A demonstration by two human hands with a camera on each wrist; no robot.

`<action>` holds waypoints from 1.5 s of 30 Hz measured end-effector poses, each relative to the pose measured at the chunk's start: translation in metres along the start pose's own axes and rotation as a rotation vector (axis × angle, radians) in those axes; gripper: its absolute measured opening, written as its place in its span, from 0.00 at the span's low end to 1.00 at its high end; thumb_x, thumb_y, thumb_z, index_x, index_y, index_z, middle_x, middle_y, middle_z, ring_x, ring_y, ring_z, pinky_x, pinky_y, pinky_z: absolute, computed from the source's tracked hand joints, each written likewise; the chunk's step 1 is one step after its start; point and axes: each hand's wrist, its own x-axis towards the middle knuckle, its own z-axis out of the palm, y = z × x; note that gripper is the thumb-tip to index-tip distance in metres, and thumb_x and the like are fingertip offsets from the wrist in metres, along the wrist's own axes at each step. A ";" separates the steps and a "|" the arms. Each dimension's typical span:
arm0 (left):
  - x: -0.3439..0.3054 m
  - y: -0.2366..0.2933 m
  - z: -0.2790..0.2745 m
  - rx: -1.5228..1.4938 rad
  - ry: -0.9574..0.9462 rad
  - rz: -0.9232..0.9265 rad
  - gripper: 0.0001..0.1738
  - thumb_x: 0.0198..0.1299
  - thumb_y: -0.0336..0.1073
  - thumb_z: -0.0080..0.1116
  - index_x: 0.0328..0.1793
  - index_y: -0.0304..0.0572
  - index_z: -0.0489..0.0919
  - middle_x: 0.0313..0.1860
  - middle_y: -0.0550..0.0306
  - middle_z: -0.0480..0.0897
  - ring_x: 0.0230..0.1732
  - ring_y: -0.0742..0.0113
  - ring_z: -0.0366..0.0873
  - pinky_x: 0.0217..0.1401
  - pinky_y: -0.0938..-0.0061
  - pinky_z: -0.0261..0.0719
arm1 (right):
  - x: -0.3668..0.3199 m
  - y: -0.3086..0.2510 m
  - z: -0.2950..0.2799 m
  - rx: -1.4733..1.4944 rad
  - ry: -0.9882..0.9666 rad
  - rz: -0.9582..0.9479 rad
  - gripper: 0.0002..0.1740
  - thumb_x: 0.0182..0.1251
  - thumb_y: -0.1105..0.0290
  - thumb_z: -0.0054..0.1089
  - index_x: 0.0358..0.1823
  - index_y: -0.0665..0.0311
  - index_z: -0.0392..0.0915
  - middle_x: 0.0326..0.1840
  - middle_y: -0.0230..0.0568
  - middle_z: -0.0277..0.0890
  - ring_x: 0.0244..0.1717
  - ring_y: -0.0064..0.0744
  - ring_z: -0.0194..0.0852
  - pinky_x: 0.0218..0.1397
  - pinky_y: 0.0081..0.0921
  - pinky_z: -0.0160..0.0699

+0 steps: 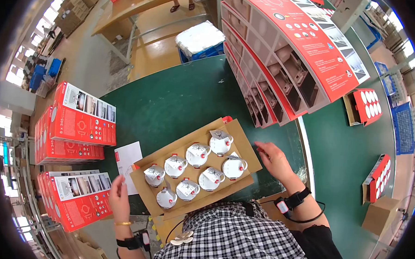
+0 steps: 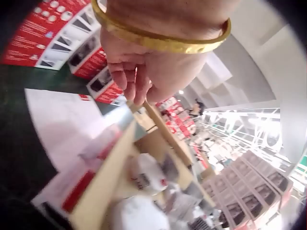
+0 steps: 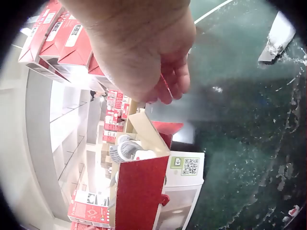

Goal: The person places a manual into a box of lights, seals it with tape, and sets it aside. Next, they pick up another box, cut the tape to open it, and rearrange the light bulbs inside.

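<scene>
the open box (image 1: 247,147) lies at a slant on the green table (image 1: 172,93), close to the checked garment (image 1: 235,237); eight white downlights (image 1: 197,155) sit inside it in two rows of four, with red bits on them; the left hand (image 1: 120,197) hovers just beside the box's left end, fingers relaxed and holding nothing; the right hand (image 1: 276,163) is near the opposite end, fingers loosely bent, also holding nothing; a white leaflet (image 1: 126,158) lies between the box and the stacked red packages (image 1: 85,119); a tall stack of red cartons (image 1: 308,46) stands beyond the right hand.
</scene>
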 end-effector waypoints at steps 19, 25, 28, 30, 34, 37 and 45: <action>-0.093 0.000 0.051 0.402 -0.319 0.151 0.68 0.38 0.39 0.82 0.84 0.39 0.51 0.84 0.45 0.53 0.84 0.40 0.46 0.83 0.50 0.50 | 0.039 -0.005 0.010 -0.245 -0.352 -0.607 0.61 0.45 0.73 0.77 0.82 0.58 0.50 0.81 0.55 0.54 0.79 0.59 0.55 0.78 0.45 0.62; -0.088 -0.014 0.053 0.437 -0.300 0.264 0.68 0.40 0.42 0.82 0.85 0.40 0.49 0.83 0.48 0.58 0.85 0.44 0.47 0.83 0.50 0.44 | 0.012 -0.006 0.041 -0.264 -0.193 -0.555 0.51 0.55 0.79 0.61 0.81 0.70 0.47 0.78 0.62 0.58 0.76 0.59 0.61 0.77 0.46 0.62; -0.085 -0.015 0.048 0.415 -0.316 0.264 0.67 0.41 0.42 0.82 0.85 0.40 0.49 0.83 0.47 0.59 0.85 0.45 0.48 0.83 0.51 0.44 | 0.001 -0.012 0.045 -0.313 -0.140 -0.514 0.47 0.57 0.81 0.55 0.81 0.71 0.47 0.77 0.62 0.59 0.75 0.59 0.62 0.76 0.47 0.60; -0.084 -0.016 0.046 0.392 -0.330 0.254 0.66 0.42 0.41 0.81 0.85 0.41 0.50 0.82 0.46 0.59 0.85 0.45 0.48 0.83 0.51 0.44 | -0.005 -0.013 0.047 -0.329 -0.131 -0.485 0.47 0.57 0.82 0.54 0.81 0.71 0.47 0.77 0.62 0.60 0.74 0.59 0.62 0.76 0.46 0.60; -0.081 -0.021 0.042 0.339 -0.336 0.274 0.65 0.42 0.41 0.81 0.85 0.41 0.51 0.82 0.46 0.60 0.85 0.45 0.49 0.83 0.51 0.44 | -0.019 -0.008 0.053 -0.324 -0.083 -0.452 0.48 0.55 0.83 0.52 0.81 0.71 0.47 0.77 0.62 0.60 0.74 0.58 0.62 0.77 0.46 0.58; -0.077 -0.022 0.033 0.395 -0.376 0.283 0.71 0.37 0.44 0.84 0.86 0.44 0.49 0.83 0.40 0.55 0.83 0.39 0.48 0.82 0.52 0.47 | -0.029 -0.016 0.054 -0.294 -0.063 -0.421 0.49 0.53 0.83 0.52 0.81 0.69 0.48 0.76 0.60 0.61 0.74 0.56 0.62 0.77 0.45 0.57; -0.072 -0.006 0.019 0.271 -0.453 0.348 0.67 0.40 0.44 0.84 0.84 0.40 0.53 0.78 0.44 0.66 0.83 0.44 0.52 0.82 0.52 0.49 | -0.023 -0.029 0.054 -0.210 -0.014 -0.329 0.41 0.60 0.81 0.51 0.79 0.65 0.56 0.76 0.55 0.63 0.76 0.54 0.61 0.77 0.41 0.59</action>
